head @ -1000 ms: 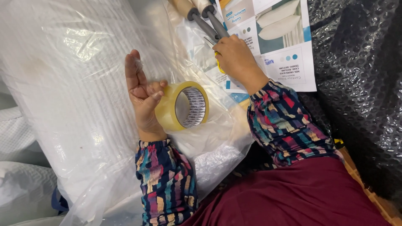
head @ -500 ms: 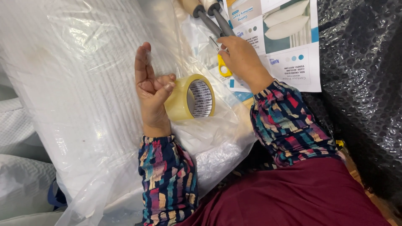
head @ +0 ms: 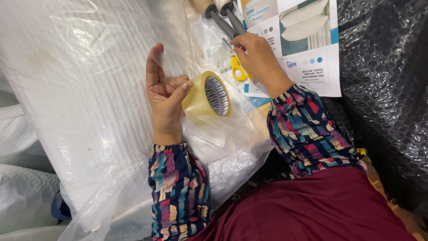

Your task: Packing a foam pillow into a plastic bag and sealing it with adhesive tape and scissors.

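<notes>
Covering the surface: clear plastic sheet [head: 80, 89], black bubble wrap [head: 383, 89].

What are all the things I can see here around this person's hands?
Tape roll: one, yellowish clear, held up in the left hand.
Scissors: one pair, yellow handles, under the right hand.
Plastic bag: one, clear, over a white ribbed pillow, filling the left side.
Printed sheet: one, white and blue with pillow pictures, top right.
Tool handles: two, grey with tan ends, top centre.
Bubble wrap: one sheet, dark, right side.
Lap cloth: one, maroon, bottom right.
Sleeves: two, multicoloured pattern, on both forearms.
Left hand: pinching the tape roll, fingers raised.
Right hand: resting on the scissors.
</notes>
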